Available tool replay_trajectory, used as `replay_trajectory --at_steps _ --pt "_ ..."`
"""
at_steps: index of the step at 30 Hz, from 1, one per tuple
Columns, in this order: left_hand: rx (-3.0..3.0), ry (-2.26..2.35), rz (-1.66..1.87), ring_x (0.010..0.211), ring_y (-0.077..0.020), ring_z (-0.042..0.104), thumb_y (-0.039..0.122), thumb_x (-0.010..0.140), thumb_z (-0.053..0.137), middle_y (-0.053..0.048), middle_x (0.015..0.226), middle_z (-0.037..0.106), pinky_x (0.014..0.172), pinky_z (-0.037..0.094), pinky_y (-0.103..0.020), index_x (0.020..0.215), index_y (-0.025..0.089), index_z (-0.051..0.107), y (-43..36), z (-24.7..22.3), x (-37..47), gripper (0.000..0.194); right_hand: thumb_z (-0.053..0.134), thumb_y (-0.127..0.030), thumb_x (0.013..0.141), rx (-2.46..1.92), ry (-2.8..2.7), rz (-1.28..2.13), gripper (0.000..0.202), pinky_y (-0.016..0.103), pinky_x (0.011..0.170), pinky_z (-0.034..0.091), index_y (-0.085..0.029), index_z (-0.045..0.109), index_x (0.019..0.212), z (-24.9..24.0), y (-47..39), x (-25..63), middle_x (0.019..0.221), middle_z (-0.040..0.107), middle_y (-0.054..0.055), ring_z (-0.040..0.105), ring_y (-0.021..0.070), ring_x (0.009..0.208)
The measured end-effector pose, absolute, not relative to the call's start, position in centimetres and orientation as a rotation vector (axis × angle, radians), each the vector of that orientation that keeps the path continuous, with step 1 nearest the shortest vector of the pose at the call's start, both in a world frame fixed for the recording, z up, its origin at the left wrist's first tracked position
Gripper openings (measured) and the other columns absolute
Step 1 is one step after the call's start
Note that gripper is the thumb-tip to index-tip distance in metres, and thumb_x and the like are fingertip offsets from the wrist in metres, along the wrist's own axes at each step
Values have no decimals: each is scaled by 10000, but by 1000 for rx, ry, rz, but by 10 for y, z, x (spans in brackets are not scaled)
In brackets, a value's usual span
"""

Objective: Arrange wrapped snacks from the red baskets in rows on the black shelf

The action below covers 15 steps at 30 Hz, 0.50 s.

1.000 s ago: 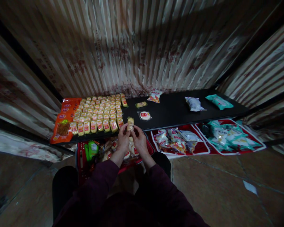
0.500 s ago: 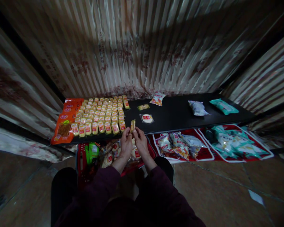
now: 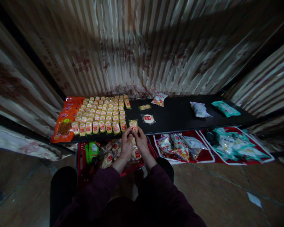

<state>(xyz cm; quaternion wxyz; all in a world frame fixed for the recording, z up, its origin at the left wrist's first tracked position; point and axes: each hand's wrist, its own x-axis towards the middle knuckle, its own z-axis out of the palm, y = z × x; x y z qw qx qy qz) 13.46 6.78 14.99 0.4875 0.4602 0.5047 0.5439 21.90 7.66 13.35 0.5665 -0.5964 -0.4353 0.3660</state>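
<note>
Between the fingertips of my left hand (image 3: 126, 143) and my right hand (image 3: 141, 140) is a small wrapped snack cake (image 3: 133, 124), its red label facing me. Both hands pinch its lower end, over the front edge of the black shelf (image 3: 172, 121). Left of it, rows of matching wrapped cakes (image 3: 101, 117) stand packed close together. To the right lie a flat round wrapped cake (image 3: 148, 119) and, behind that, a single yellow packet (image 3: 144, 107).
An orange snack bag (image 3: 67, 118) lies at the shelf's left end. Farther right are a red-and-white bag (image 3: 159, 98), a pale bag (image 3: 200, 109) and a teal packet (image 3: 225, 109). Below, red baskets (image 3: 153, 151) hold round cakes and bagged snacks. A striped curtain (image 3: 137, 47) hangs behind.
The wrapped cake in my fingers has turned from edge-on to show its broad labelled front. My hands stay nearly in place, and the view has shifted slightly.
</note>
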Motion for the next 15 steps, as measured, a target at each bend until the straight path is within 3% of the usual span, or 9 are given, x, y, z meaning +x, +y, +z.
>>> replay_trajectory --at_steps 6,15 --pt "1163 1285 1253 1023 -196 574 131 784 481 -81 1092 645 988 395 -378 1041 188 644 72 151 131 310 566 -454 787 -1376 -958 901 484 377 885 481 -174 546 1182 130 83 218 1093 664 94 625 214 969" --pt "1086 1274 1281 1032 -187 576 105 759 475 -67 1047 667 1006 387 -378 1007 191 653 84 151 135 318 512 -449 826 -1391 -1062 822 414 375 906 473 -194 604 1139 125 95 221 1105 670 74 617 208 994"
